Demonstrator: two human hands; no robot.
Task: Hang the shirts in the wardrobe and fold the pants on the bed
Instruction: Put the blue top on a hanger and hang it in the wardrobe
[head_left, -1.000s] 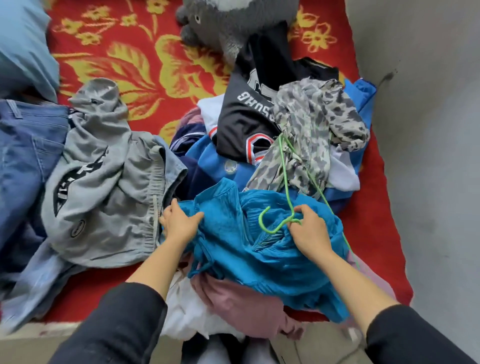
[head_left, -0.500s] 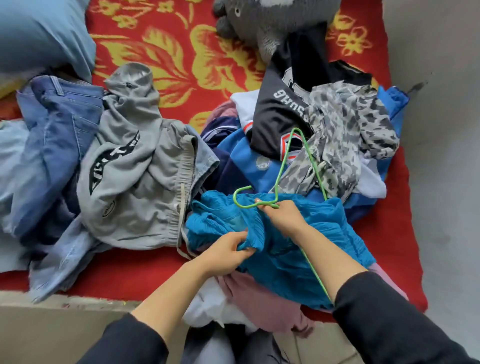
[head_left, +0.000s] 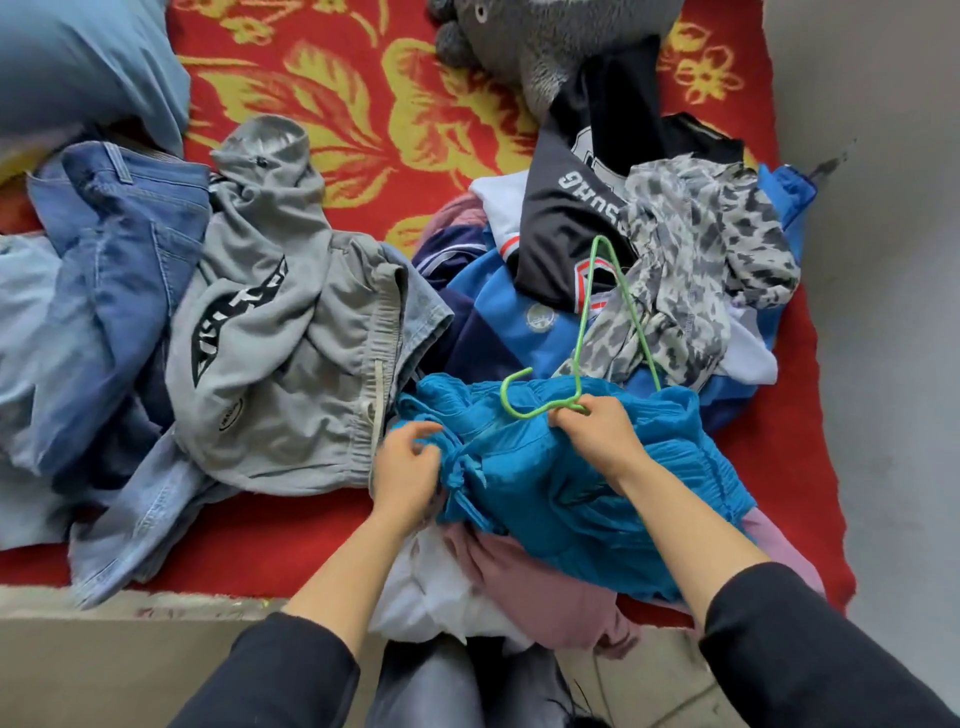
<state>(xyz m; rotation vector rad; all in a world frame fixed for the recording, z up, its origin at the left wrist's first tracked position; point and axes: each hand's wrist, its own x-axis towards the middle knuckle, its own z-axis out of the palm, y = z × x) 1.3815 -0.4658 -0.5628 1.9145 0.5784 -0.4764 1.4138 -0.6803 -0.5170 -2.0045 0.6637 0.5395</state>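
The right hand (head_left: 597, 436) gripped the green hanger (head_left: 506, 402) at the blue shirt's (head_left: 545, 493) 12 o'clock, the left hand (head_left: 410, 467) gripping its 9 o'clock edge.

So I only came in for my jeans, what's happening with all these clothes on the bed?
A person at the edge of the bed is fitting a green hanger into a teal shirt. The right hand grips the hanger just below its hook, and the left hand pinches the shirt's fabric beside it. One side of the hanger disappears under the fabric and its far corner sticks out above, so nothing is hung yet. Grey pants and jeans lie unfolded to the left.
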